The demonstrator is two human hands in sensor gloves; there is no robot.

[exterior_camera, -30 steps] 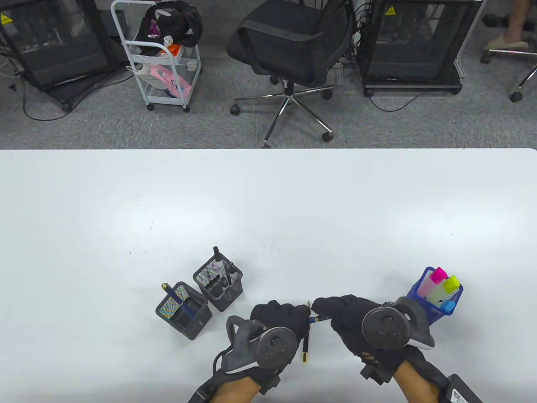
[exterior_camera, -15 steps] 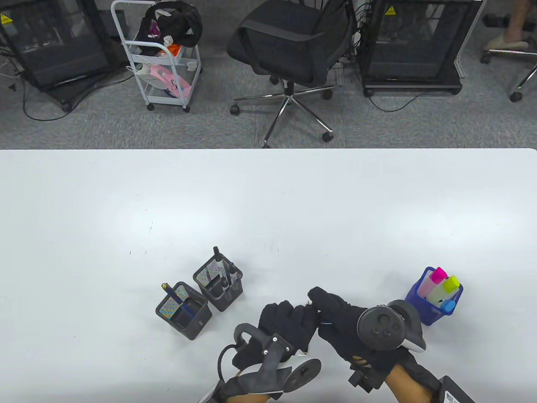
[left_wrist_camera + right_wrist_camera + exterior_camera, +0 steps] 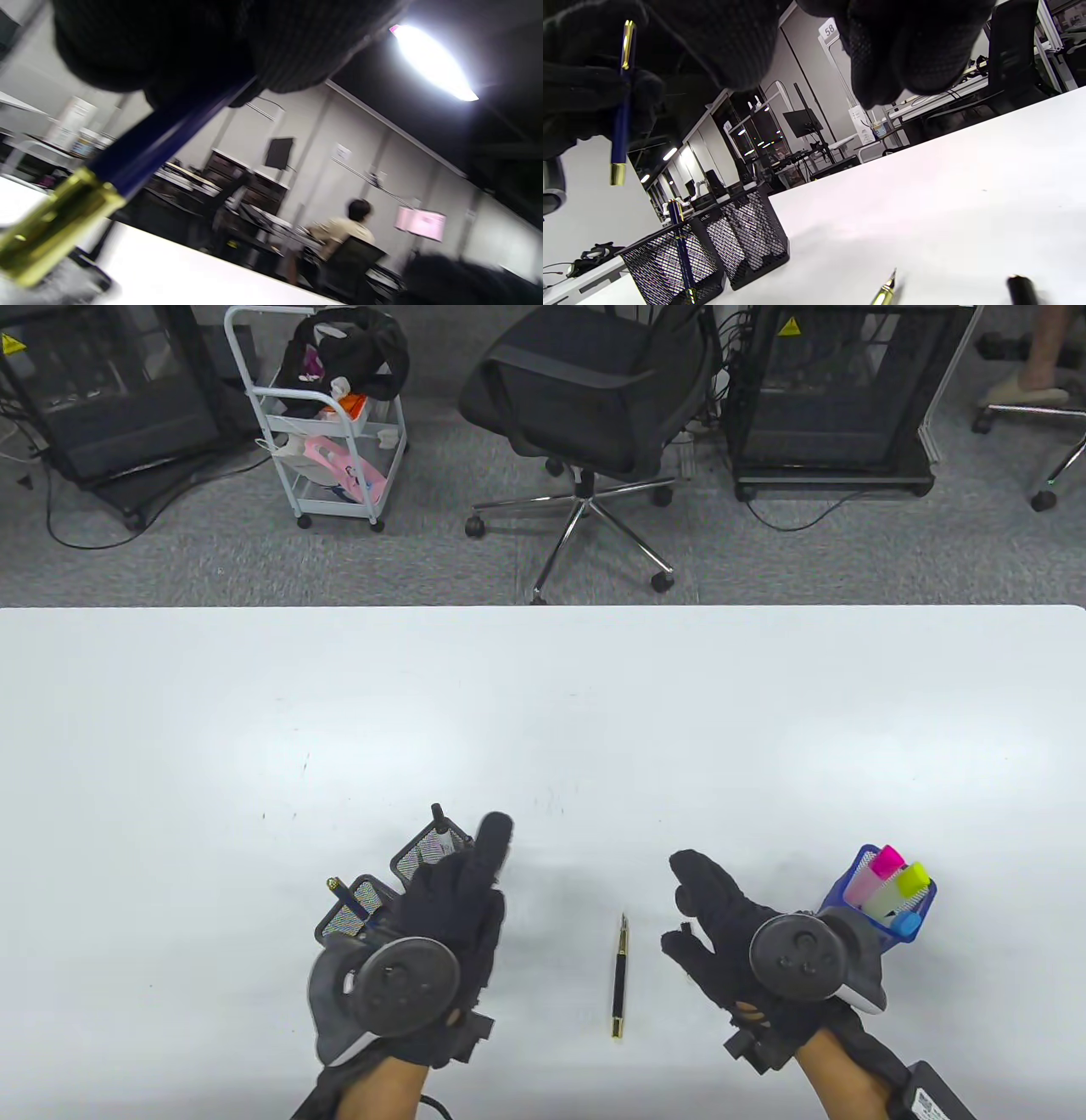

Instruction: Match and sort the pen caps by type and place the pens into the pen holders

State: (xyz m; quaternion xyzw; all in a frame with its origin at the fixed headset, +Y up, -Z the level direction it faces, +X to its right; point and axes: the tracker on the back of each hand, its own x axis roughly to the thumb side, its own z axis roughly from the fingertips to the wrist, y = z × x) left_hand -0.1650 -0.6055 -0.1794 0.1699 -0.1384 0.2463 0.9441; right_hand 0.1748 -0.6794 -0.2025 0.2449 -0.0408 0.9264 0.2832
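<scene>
The white table (image 3: 543,712) lies bare across the upper frame. Low in the frame, the left hand (image 3: 450,899) grips a blue cap (image 3: 620,123) above two black mesh holders (image 3: 712,250); the right hand (image 3: 721,916) hangs open beside the blue holder (image 3: 848,891). The uncapped pen (image 3: 620,980) lies between the hands.

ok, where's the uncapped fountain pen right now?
In the table view the fountain pen lies on the white table, nib pointing away, between the left hand and right hand, touched by neither.
</scene>
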